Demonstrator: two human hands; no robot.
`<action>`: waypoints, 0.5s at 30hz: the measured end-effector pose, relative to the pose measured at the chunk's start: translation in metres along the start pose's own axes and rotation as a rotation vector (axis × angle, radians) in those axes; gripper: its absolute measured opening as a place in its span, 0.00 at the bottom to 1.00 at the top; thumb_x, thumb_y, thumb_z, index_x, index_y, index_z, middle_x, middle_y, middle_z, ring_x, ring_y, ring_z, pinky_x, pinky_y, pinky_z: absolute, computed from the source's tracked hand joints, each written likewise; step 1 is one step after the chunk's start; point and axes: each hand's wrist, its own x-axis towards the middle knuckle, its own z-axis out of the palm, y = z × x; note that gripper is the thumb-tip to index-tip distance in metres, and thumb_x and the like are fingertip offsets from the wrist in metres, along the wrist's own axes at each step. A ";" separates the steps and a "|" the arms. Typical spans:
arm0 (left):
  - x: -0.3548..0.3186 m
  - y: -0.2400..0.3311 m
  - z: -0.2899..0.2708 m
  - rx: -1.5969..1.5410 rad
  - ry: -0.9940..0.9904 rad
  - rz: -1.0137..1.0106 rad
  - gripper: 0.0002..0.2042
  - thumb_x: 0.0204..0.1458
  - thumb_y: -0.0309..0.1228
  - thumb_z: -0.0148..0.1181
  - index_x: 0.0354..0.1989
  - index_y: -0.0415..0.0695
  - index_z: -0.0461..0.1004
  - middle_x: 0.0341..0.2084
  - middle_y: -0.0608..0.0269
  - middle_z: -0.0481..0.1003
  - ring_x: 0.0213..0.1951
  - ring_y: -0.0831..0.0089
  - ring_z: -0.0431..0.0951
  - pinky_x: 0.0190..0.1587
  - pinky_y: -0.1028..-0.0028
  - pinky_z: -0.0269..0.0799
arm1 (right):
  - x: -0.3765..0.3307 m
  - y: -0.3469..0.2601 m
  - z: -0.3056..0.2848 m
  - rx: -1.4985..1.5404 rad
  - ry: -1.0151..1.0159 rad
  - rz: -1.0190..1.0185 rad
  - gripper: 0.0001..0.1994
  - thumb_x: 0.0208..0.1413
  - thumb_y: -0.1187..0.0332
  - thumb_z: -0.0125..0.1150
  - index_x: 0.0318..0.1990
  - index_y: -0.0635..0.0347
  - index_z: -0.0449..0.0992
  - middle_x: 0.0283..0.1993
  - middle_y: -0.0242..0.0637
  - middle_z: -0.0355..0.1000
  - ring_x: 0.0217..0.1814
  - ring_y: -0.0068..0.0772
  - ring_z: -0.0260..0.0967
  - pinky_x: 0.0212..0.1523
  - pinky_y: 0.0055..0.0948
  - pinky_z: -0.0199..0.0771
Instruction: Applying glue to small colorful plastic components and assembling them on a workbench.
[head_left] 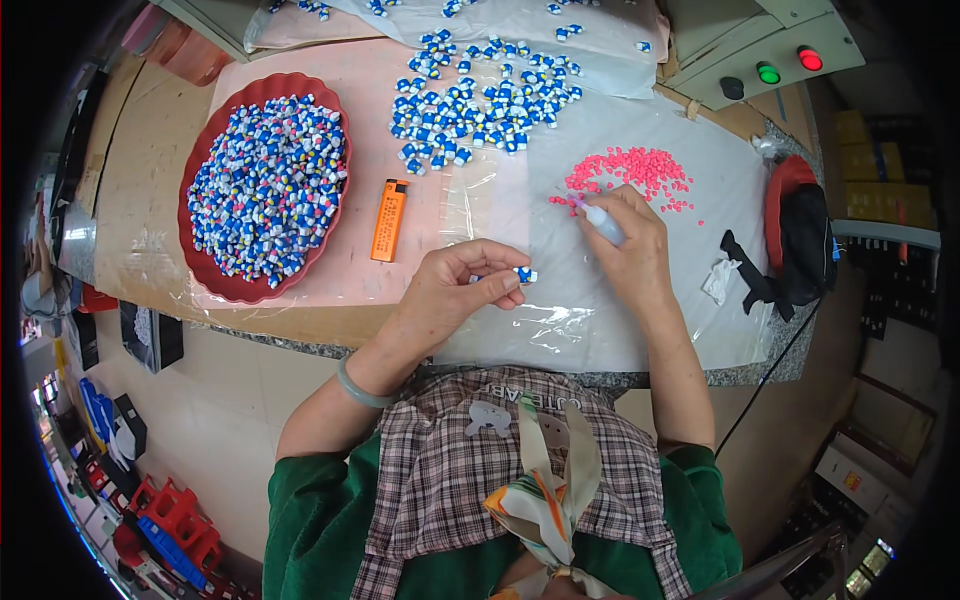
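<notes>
Between the thumb and fingers of my left hand [462,290] is a small blue-and-white piece [524,274], held above the plastic-covered table. My right hand [632,240] grips a small squeeze bottle [604,225] of pale, translucent plastic, its purplish tip among the near edge of a pile of tiny pink pieces [640,172]. Farther back lies a loose spread of blue-and-white pieces [480,100], some with yellow spots. To the left, a red scalloped tray [187,200] is heaped with similar small pieces, several showing pink.
An orange lighter [389,220] lies between the tray and my left hand. At the back right stands a control box [765,60] with green and red lights. On the right edge are a crumpled tissue [719,281], a black strap [750,270] and a black-and-red object [800,230] with a cable.
</notes>
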 end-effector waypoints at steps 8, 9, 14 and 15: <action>0.000 0.000 0.001 -0.011 0.003 -0.007 0.10 0.55 0.23 0.58 0.45 0.35 0.75 0.33 0.61 0.77 0.34 0.77 0.78 0.39 0.79 0.75 | 0.011 -0.001 -0.006 -0.113 -0.135 -0.125 0.14 0.42 0.81 0.63 0.40 0.62 0.77 0.35 0.40 0.71 0.39 0.41 0.72 0.40 0.32 0.72; 0.000 0.000 0.001 -0.024 0.000 -0.004 0.11 0.55 0.22 0.58 0.46 0.35 0.75 0.33 0.61 0.77 0.34 0.77 0.78 0.39 0.79 0.75 | 0.012 -0.002 -0.008 -0.142 -0.163 -0.138 0.13 0.43 0.80 0.63 0.39 0.63 0.77 0.36 0.41 0.71 0.39 0.43 0.72 0.40 0.33 0.72; 0.000 0.000 0.003 0.006 0.020 0.014 0.13 0.55 0.22 0.58 0.49 0.36 0.74 0.34 0.62 0.78 0.35 0.78 0.78 0.40 0.79 0.75 | 0.020 -0.005 -0.015 -0.186 -0.241 -0.159 0.10 0.44 0.78 0.63 0.37 0.66 0.75 0.36 0.44 0.72 0.40 0.47 0.72 0.41 0.37 0.71; -0.001 0.000 0.002 0.030 0.014 0.004 0.13 0.56 0.22 0.58 0.50 0.36 0.74 0.35 0.62 0.78 0.35 0.78 0.78 0.40 0.79 0.75 | 0.023 -0.007 -0.016 -0.202 -0.296 -0.129 0.10 0.44 0.77 0.63 0.36 0.66 0.74 0.36 0.44 0.72 0.40 0.48 0.72 0.41 0.38 0.71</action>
